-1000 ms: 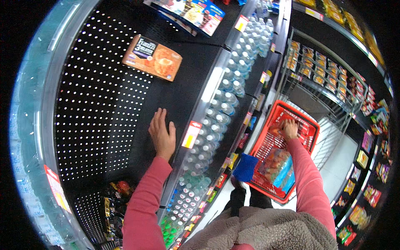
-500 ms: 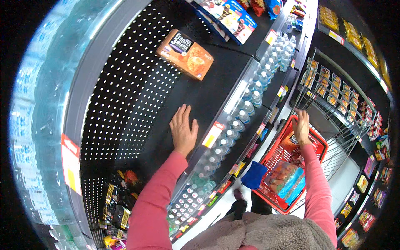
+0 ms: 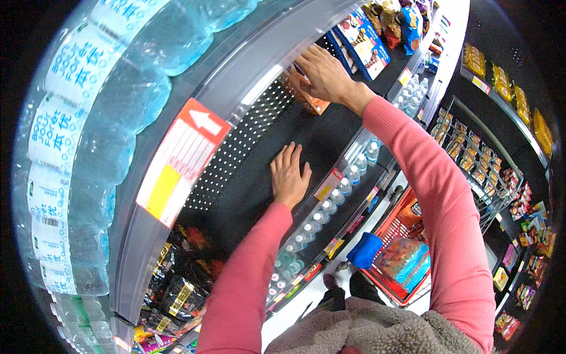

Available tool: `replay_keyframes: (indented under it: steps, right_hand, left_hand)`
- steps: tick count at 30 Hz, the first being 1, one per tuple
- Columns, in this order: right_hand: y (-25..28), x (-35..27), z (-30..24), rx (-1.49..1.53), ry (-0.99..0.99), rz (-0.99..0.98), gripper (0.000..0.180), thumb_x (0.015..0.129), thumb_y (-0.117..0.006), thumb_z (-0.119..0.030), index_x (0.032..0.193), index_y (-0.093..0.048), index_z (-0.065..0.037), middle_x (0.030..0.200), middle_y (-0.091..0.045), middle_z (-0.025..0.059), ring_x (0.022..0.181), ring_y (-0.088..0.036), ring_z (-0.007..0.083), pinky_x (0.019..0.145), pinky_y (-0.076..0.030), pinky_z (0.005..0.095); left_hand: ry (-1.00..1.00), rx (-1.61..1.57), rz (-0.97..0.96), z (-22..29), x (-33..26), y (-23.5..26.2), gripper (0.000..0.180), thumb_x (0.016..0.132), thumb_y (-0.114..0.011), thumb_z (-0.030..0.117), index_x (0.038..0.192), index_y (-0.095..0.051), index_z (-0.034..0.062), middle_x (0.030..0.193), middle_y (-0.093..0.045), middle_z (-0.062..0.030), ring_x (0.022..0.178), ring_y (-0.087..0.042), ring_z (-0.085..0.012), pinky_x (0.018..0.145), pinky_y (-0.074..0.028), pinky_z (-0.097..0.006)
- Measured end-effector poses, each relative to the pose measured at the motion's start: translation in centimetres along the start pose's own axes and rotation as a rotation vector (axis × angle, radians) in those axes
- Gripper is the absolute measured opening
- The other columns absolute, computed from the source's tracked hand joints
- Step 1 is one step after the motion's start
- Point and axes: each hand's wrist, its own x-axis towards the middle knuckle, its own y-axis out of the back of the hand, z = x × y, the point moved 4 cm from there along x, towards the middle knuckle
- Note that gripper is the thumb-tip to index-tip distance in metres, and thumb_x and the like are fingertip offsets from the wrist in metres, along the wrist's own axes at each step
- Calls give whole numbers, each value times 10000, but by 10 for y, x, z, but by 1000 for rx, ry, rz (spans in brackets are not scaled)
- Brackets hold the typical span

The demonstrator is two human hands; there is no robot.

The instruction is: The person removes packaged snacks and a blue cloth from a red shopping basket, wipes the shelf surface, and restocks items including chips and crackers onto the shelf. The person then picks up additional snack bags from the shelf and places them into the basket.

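Observation:
My left hand (image 3: 289, 177) rests on the black shelf (image 3: 247, 203) with its fingers stretched out and nothing in them. Farther along the same shelf, my right hand (image 3: 328, 75) reaches over an orange cardboard food box (image 3: 315, 104). Its fingers curl over the box's far side and the thumb lies across the top, covering most of it. The box sits on the shelf near the white-dotted back panel (image 3: 236, 138). Just beyond it lean blue-and-white boxes (image 3: 365, 44).
Large bottles (image 3: 141, 88) fill the shelf at left. Small bottles (image 3: 336, 197) line the lower shelf. Below my right arm is a red basket (image 3: 392, 221) with a blue-and-red package (image 3: 407, 259) and a blue cloth-like thing (image 3: 364, 251) at its edge. Behind it stands a wire rack (image 3: 492, 200).
My right hand has moved from above the basket, up and left, onto the orange box. My left hand stays on the shelf. The view has shifted closer to the shelf.

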Motion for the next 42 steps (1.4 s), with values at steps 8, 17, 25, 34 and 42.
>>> replay_keyframes:
  steps: [8, 17, 25, 34, 42]
  right_hand:
    - [4, 29, -4, -192, 0, -344, 394, 942, -697, -311, 1313, -685, -179, 1210, -652, 167, 1187, -621, 371, 936, -599, 459]
    - [36, -10, 14, -314, 176, -212, 616, 673, -903, -288, 1246, -700, -188, 1191, -671, 27, 1167, -615, 292, 912, -597, 428]
    - [199, -159, 4, -176, -289, -142, 537, 722, -861, -285, 1205, -702, -112, 1123, -669, 96, 1112, -616, 312, 918, -552, 424]
    - [133, -439, 7, -172, -847, -611, 640, 665, -930, -325, 1209, -679, -100, 1166, -645, 96, 1164, -611, 329, 906, -592, 466]
    - [-12, -603, -7, -216, -972, -697, 655, 711, -902, -425, 1236, -675, -106, 1178, -648, 102, 1202, -591, 352, 914, -589, 442]
  left_hand:
    - [7, -19, 57, -3, 0, -4, 539, 956, -652, 272, 1428, -574, 24, 1531, -516, -155, 1441, -432, -340, 1188, -324, -502]
    - [-13, 35, 42, -5, 0, -8, 514, 992, -604, 294, 1440, -569, 46, 1545, -516, -136, 1448, -431, -344, 1185, -322, -509]
    - [-27, 58, -13, -10, -2, -14, 525, 1043, -546, 335, 1485, -537, 52, 1574, -494, -130, 1477, -411, -329, 1205, -303, -506]
    - [-10, 78, -90, -8, -1, -11, 528, 1058, -536, 326, 1523, -496, 78, 1590, -467, -124, 1500, -378, -319, 1226, -280, -506]
    - [-21, 96, -124, -9, -1, -9, 510, 1076, -519, 318, 1537, -481, 105, 1600, -447, -115, 1511, -365, -307, 1226, -285, -518]
